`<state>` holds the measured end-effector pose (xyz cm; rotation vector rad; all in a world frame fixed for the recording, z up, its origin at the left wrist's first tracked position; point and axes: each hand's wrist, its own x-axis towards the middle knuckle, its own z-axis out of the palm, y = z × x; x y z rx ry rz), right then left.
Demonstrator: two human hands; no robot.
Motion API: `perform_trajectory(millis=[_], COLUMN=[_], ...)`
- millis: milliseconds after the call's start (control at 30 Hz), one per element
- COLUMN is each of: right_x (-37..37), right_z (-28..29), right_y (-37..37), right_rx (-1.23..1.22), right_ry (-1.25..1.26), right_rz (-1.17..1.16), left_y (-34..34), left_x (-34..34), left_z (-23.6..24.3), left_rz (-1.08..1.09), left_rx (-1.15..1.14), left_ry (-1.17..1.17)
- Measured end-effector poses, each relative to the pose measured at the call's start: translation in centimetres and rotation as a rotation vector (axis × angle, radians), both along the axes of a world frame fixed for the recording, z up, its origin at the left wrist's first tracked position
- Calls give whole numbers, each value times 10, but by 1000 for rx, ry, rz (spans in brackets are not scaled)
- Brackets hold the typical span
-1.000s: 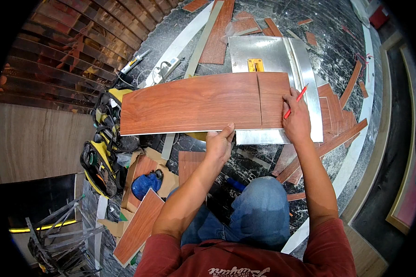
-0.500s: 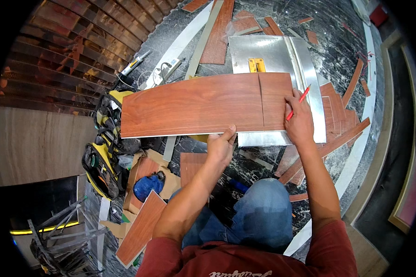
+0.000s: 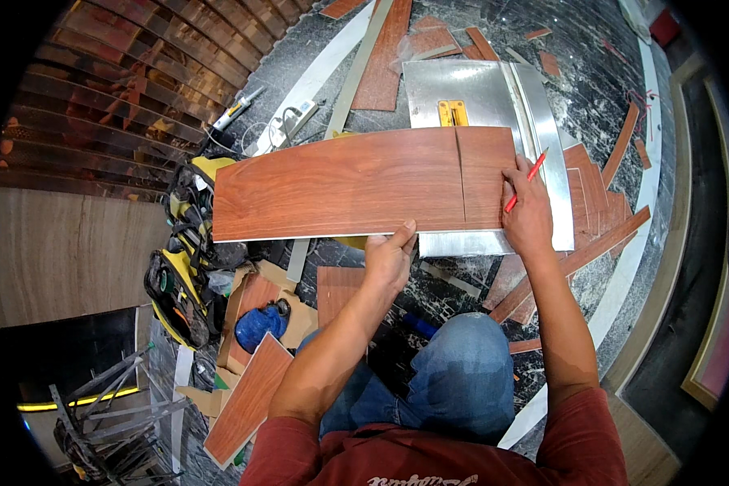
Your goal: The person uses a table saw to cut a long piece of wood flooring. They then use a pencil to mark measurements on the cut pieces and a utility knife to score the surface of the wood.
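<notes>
A reddish-brown floor plank [image 3: 332, 182] lies across a metal-topped table saw [image 3: 502, 81], its left part reaching out past the saw. A dark, narrow line or slit crosses the plank near its right end. My left hand [image 3: 390, 257] grips the near edge, thumb on top and fingers hidden beneath. At the right end, my right hand [image 3: 529, 212] rests against the plank's edge with a red pencil [image 3: 535, 167] held between its fingers, tip pointing up and away. Beyond the plank shows the saw's yellow blade insert [image 3: 453, 113].
Plank offcuts [image 3: 595, 202] lie on the dark marbled floor at the right. To the left are yellow-and-black tool bags [image 3: 178, 296], a power strip [image 3: 296, 121] with cables, and a blue round object [image 3: 261, 326] on cardboard. Another plank piece [image 3: 247, 401] leans near my left arm.
</notes>
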<state>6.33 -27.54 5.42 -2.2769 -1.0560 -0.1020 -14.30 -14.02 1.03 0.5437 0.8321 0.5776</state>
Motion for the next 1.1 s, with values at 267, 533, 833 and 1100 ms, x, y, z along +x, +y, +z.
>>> perform_trajectory(millis=[267,533,833,1100], right_x=[-1,-1,-2,-4], right_z=[-4,-3,-2,-5], right_y=[-1,-1,-1,-4], right_rx=[3,17,-15,-26], right_ry=[-41,-38,-44,-50], right_rz=[-8,4,-7,-25], left_y=[0,-2,-2,-5], left_x=[-1,-1,-1,-2], left_z=[-1,0,6,6], left_rz=[-5,16,-1,23], left_rx=[2,-13,-19,-6], left_ry=[5,10,21,13])
